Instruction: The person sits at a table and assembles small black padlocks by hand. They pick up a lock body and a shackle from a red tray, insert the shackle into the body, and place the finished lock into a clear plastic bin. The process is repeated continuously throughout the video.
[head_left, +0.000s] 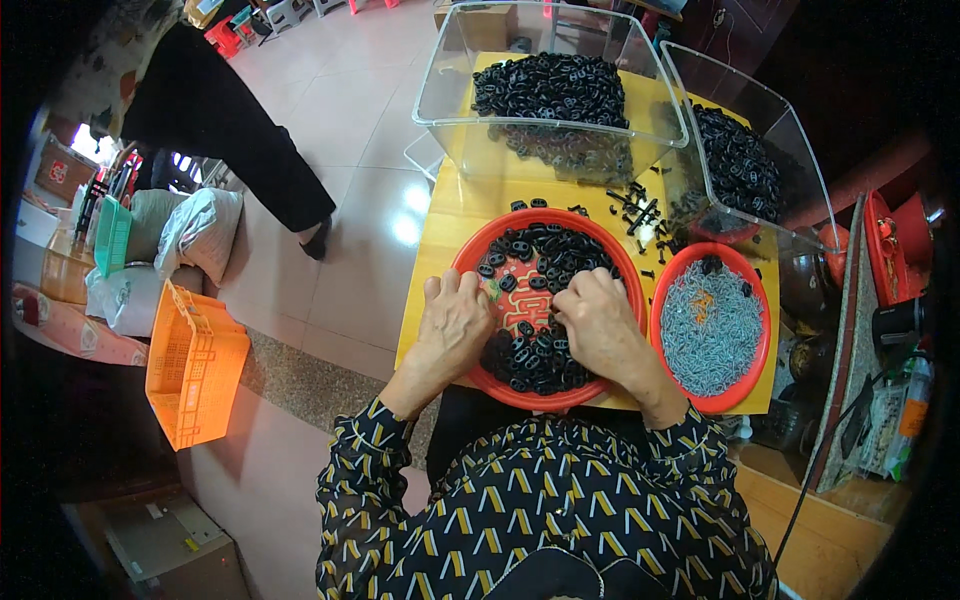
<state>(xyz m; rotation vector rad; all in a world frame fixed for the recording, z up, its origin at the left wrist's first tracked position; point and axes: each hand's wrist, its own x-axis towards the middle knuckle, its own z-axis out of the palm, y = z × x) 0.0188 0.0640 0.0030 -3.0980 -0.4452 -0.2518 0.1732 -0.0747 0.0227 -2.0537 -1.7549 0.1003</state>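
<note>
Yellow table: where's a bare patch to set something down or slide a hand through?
Bare yellow table shows along the left edge, between the clear bin and the big red tray. A thin strip lies along the near edge, under the small red tray. Between the two bins, loose black parts crowd the gap. Left hand and right hand fill the big tray.

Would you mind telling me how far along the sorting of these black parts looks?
Done, seemingly: two clear bins at the table's far side hold heaps of black parts. In hand: left hand and right hand rest in the red tray, working its black pieces. Left: many pieces there, plus a red bowl of grey metal bits.
</note>
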